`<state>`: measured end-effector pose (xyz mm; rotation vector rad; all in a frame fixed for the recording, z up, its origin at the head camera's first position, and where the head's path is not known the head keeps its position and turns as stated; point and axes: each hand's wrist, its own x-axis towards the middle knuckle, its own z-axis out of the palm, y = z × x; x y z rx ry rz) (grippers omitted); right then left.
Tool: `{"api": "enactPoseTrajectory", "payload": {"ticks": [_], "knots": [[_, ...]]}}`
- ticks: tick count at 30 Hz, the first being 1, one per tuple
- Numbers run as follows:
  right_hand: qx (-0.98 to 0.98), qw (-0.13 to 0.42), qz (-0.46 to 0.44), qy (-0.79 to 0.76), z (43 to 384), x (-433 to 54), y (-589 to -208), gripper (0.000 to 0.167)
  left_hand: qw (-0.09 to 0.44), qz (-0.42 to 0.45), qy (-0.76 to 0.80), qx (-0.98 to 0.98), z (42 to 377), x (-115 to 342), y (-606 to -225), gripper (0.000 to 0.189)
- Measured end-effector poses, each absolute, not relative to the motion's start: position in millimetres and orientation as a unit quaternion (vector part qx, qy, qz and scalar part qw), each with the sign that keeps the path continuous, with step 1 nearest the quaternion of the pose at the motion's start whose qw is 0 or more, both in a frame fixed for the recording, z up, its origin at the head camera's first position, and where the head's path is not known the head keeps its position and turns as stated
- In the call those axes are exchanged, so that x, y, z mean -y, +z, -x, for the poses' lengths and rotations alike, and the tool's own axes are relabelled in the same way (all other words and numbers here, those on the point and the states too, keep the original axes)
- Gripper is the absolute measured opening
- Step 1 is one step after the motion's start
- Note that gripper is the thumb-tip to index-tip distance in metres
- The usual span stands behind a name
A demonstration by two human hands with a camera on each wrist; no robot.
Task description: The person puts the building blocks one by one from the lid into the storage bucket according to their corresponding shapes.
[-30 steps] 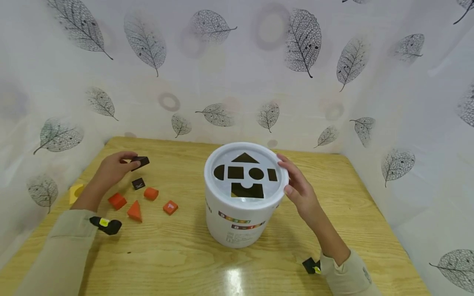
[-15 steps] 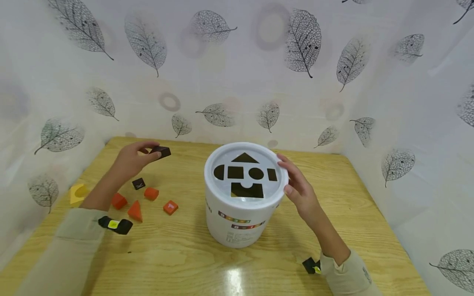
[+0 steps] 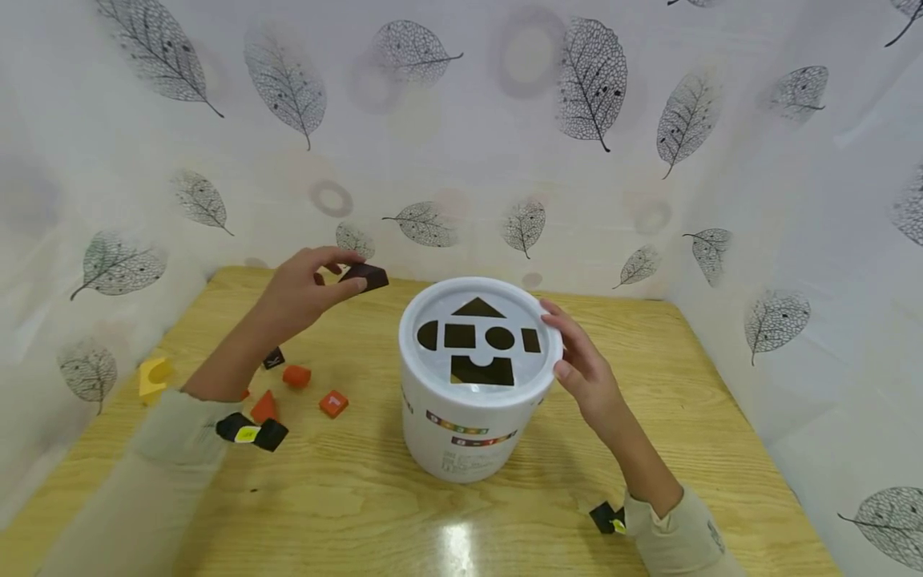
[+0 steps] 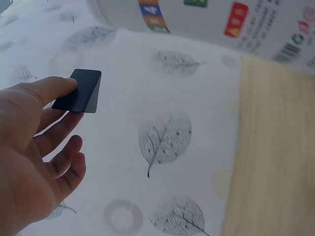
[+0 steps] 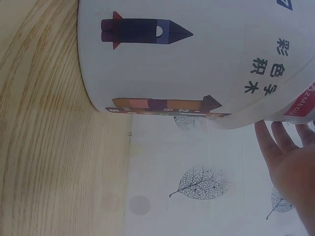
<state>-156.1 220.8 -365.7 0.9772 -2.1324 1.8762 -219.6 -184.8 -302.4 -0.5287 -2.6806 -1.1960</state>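
Observation:
My left hand [image 3: 306, 290] pinches a dark brown block [image 3: 366, 276] between thumb and fingers, held up over the table to the left of a white bucket. In the left wrist view the block [image 4: 81, 91] shows a flat face and a slanted side. The white bucket [image 3: 461, 437] stands upright on the table; its lid [image 3: 433, 377] has cut-outs: a triangle, half-round, square, circle, narrow rectangle and notched rectangle. My right hand [image 3: 587, 373] rests on the right side of the lid's rim, fingers spread. The right wrist view shows its fingertips at the bucket's [image 5: 162, 69] top edge.
On the left of the wooden table [image 3: 346, 497] lie a small dark block [image 3: 273, 358], an orange-red cylinder [image 3: 296, 376], a red triangle block [image 3: 264, 407], a red square block [image 3: 334, 403] and a yellow block [image 3: 154, 380]. A leaf-patterned curtain [image 3: 461, 144] surrounds the table.
My left hand has carried the dark block up and to the right, toward the bucket. The forearm now covers part of the red blocks. The right hand and bucket stay put.

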Motion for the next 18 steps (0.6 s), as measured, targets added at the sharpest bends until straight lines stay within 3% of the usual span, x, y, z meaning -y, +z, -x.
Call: {"api": "enactPoseTrajectory", "payload": {"ticks": [18], "knots": [[0.706,0.067,-0.322,0.628,156,-220,-366,0.056,0.051,0.287,-0.435,0.852,217,107,-273,0.034]]}}
